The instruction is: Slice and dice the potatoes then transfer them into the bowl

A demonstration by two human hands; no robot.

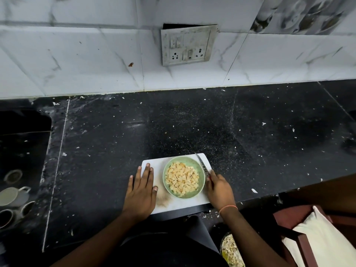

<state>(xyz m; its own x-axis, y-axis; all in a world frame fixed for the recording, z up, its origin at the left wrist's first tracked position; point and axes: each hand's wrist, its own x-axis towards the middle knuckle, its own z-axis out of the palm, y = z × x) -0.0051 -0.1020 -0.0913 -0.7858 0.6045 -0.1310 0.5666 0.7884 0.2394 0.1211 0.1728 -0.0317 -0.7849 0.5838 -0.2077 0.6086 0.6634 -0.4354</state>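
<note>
The left hand (141, 191) is lying flat, fingers spread, on the smooth white cutting board (158, 166). The right hand (218, 189) is gripping a thin knife (201, 163) along the board's right edge. Between them, a round green bowl (200, 171) is holding pale diced potatoes (182, 179). Speckled black counter (192, 122) is stretching bare toward the far wall.

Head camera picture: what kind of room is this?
Most likely a home kitchen: a black stone counter, a bowl of diced potato on a cutting board, and cups.
</note>
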